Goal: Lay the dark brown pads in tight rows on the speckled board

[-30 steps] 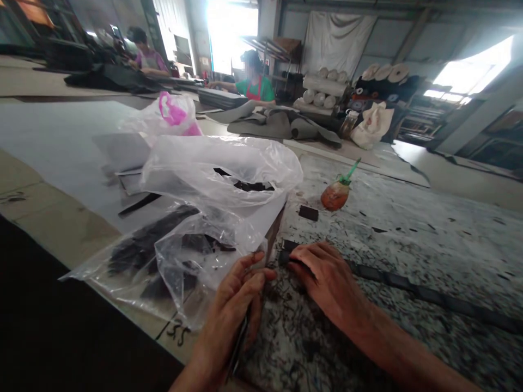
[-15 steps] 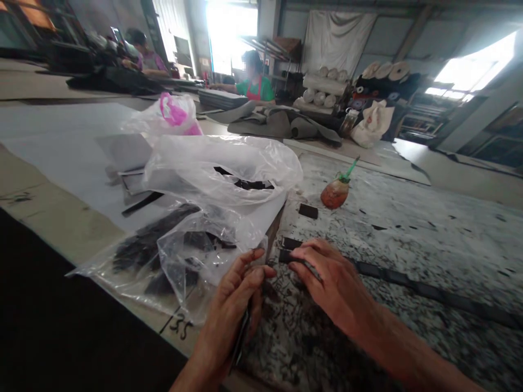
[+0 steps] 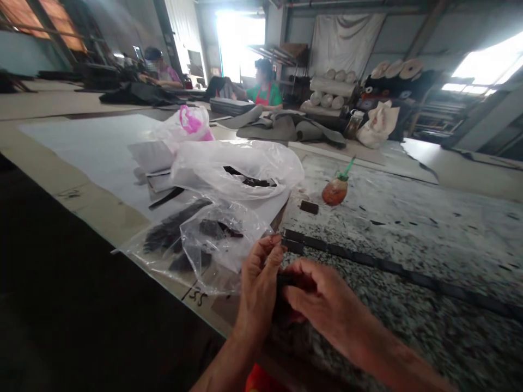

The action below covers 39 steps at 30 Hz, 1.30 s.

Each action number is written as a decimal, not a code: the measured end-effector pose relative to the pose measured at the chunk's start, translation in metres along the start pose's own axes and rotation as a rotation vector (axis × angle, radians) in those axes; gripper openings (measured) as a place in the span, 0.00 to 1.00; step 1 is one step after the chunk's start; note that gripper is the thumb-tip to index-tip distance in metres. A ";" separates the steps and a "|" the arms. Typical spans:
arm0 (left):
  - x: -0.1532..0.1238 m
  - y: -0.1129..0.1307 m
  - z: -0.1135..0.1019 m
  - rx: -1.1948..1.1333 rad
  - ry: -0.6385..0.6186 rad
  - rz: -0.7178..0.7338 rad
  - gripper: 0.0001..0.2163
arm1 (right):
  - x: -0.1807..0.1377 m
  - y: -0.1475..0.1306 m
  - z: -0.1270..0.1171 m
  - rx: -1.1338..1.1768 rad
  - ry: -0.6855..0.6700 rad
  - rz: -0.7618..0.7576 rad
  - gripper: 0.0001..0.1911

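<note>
My left hand point(image 3: 261, 283) is closed, thumb and fingertips pinched together at the edge of the speckled board. What it holds is hidden. Just right of it, my right hand point(image 3: 327, 299) has its fingers curled in close to my left palm. Something dark point(image 3: 286, 279) shows between the two hands, too shaded to name. Beyond my fingertips a short black strip piece point(image 3: 293, 246) lies flat against the end of a long row of black strips point(image 3: 363, 258). The row runs right across the board point(image 3: 408, 218). One loose black rectangle point(image 3: 309, 207) lies farther back.
A reddish round pot with a green-handled brush point(image 3: 335, 190) stands on the board. To the left lie a clear plastic bag point(image 3: 223, 234) with dark pieces and a white bag point(image 3: 241, 152). Two people work at tables behind, one in a green top point(image 3: 267, 95).
My right hand has drawn back from the black piece, which now lies against the row, and come in beside my left hand. The view has shifted slightly.
</note>
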<state>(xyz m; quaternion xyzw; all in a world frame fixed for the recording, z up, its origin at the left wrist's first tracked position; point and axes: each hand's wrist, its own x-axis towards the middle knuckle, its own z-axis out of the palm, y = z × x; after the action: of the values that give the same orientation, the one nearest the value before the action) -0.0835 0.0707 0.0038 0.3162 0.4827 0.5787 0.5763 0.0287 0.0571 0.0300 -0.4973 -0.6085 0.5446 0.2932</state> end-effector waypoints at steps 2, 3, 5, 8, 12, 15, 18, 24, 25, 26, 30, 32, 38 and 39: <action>-0.001 -0.005 0.007 -0.059 -0.017 -0.038 0.10 | 0.002 0.003 -0.010 0.009 0.037 0.022 0.03; -0.001 -0.007 0.010 -0.093 -0.033 -0.063 0.10 | 0.003 0.004 -0.015 0.024 0.053 0.037 0.02; -0.002 -0.010 0.013 -0.169 -0.087 -0.130 0.11 | 0.003 0.004 -0.025 0.057 0.084 0.051 0.03; -0.006 -0.011 0.015 -0.270 -0.200 -0.247 0.11 | 0.003 0.005 -0.039 0.080 0.108 0.056 0.06; -0.017 -0.008 0.014 -0.347 -0.334 -0.367 0.13 | -0.001 0.008 -0.051 0.124 0.068 0.052 0.08; -0.025 -0.010 0.017 -0.415 -0.371 -0.426 0.12 | -0.006 0.008 -0.056 0.046 0.012 0.016 0.08; -0.029 -0.013 0.021 -0.475 -0.318 -0.439 0.08 | -0.011 0.006 -0.059 -0.164 0.048 -0.044 0.08; -0.031 -0.018 0.022 -0.447 -0.234 -0.484 0.06 | -0.014 0.005 -0.062 -0.390 0.160 -0.152 0.08; -0.031 -0.020 0.022 -0.437 -0.224 -0.495 0.05 | -0.015 0.005 -0.063 -0.428 0.173 -0.185 0.08; -0.031 -0.021 0.022 -0.429 -0.224 -0.503 0.05 | -0.017 0.005 -0.065 -0.459 0.176 -0.209 0.08; -0.030 -0.024 0.022 -0.408 -0.212 -0.522 0.05 | -0.020 0.008 -0.076 -0.445 0.172 -0.157 0.03; -0.029 -0.022 0.021 -0.401 -0.176 -0.509 0.06 | -0.019 0.013 -0.084 -0.314 0.191 -0.055 0.03; -0.024 -0.008 0.009 -0.419 -0.084 -0.423 0.07 | -0.019 0.031 -0.096 -0.219 0.268 0.007 0.11; -0.024 -0.006 0.007 -0.419 -0.061 -0.414 0.06 | -0.020 0.032 -0.096 -0.302 0.233 -0.009 0.10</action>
<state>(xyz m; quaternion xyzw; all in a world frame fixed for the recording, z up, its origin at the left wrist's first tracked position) -0.0712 0.0483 0.0050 0.1023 0.3895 0.5262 0.7490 0.1308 0.0711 0.0260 -0.5924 -0.6474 0.3845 0.2864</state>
